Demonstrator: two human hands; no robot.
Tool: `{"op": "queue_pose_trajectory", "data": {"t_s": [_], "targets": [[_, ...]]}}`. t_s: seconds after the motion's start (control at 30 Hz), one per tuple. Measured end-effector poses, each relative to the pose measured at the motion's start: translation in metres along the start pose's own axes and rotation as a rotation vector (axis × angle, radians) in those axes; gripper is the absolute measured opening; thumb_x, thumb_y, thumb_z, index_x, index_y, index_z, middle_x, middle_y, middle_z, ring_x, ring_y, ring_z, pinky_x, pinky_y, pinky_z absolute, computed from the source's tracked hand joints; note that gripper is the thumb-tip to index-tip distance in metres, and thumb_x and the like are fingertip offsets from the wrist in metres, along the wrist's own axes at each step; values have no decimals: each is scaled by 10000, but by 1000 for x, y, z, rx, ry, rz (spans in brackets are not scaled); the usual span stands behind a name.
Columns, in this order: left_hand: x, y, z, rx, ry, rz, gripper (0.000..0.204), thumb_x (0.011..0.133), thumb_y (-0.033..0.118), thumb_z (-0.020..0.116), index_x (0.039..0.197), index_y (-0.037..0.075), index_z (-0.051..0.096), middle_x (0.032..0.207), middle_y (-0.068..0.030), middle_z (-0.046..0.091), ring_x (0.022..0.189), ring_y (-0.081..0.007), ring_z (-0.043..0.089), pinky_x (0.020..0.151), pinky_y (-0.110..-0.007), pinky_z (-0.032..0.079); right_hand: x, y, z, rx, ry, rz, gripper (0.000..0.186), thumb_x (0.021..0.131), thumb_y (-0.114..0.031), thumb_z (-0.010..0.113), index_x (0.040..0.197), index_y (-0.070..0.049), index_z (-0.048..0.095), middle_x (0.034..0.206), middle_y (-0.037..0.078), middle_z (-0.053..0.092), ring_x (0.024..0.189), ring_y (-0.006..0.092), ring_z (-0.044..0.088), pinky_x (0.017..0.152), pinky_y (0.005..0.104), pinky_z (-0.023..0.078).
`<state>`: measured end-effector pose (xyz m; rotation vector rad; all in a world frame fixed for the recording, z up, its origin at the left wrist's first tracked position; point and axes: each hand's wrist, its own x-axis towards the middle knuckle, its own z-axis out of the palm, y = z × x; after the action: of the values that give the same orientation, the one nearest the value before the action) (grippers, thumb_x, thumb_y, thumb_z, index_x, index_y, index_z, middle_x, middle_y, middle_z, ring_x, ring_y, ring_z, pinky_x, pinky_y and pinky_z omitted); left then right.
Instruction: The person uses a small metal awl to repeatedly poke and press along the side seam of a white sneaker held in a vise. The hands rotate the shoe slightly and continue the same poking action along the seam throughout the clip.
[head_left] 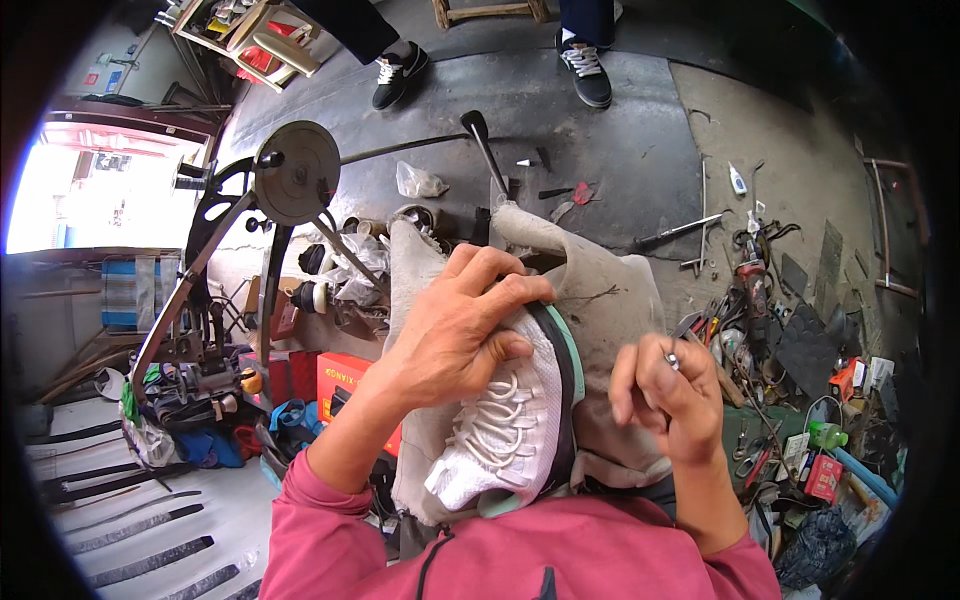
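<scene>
On our lap cloth (610,300) we clamp our left hand (455,335) over the white sneaker (510,420), light and soft-sided we judge, best gripped by its firmer sole edge, while our right hand (668,395) pinches shut beside it, tools (745,300) scattered beyond.

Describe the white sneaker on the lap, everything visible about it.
The white sneaker looks like knit fabric with white laces, a black band and a pale green sole edge. It lies on its side on a grey cloth over the lap. The left hand grips its upper end; the right hand is just beside the sole.
</scene>
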<state>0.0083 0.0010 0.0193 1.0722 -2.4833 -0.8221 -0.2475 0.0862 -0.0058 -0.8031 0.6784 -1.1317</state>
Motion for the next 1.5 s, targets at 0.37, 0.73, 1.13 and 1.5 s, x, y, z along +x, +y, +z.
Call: {"op": "queue_pose_trajectory", "data": {"t_s": [0.37, 0.73, 1.13, 1.5], "targets": [[0, -15, 16, -18, 28, 2, 569, 917, 624, 674, 1205, 134, 717, 1149, -110, 569, 1073, -334, 523, 973, -447, 442, -10, 34, 3, 149, 275, -17, 366, 1092, -183, 538, 776, -105, 372, 640, -25, 379, 516, 48, 226, 453, 258, 222], [-2, -7, 3, -263, 43, -10, 516, 951, 509, 729, 1297, 127, 709, 1288, -132, 573, 1234, -331, 513, 1102, -446, 397, 14, 15, -4, 260, 425, -131, 436, 1138, -361, 520, 803, -89, 452, 775, 103, 606, 458, 50, 318, 440, 229, 267], [7, 18, 19, -134, 310, 82, 176, 777, 9, 815, 934, 89, 802, 1007, -42, 741, 1084, -266, 676, 1010, -409, 484, 16, -36, 17, -363, 197, -338, 206, 1095, -201, 643, 999, -23, 684, 983, -17, 639, 613, -14, 414, 552, 184, 303], [-1, 4, 34, -270, 529, 71, 37, 955, 32, 714, 947, 7, 688, 1010, -81, 733, 951, -203, 669, 900, -325, 500, 13, -44, -13, -734, 221, -107, 277, 1095, -270, 628, 1104, 6, 652, 753, 33, 657, 581, 110, 539, 581, 297, 445]]}}
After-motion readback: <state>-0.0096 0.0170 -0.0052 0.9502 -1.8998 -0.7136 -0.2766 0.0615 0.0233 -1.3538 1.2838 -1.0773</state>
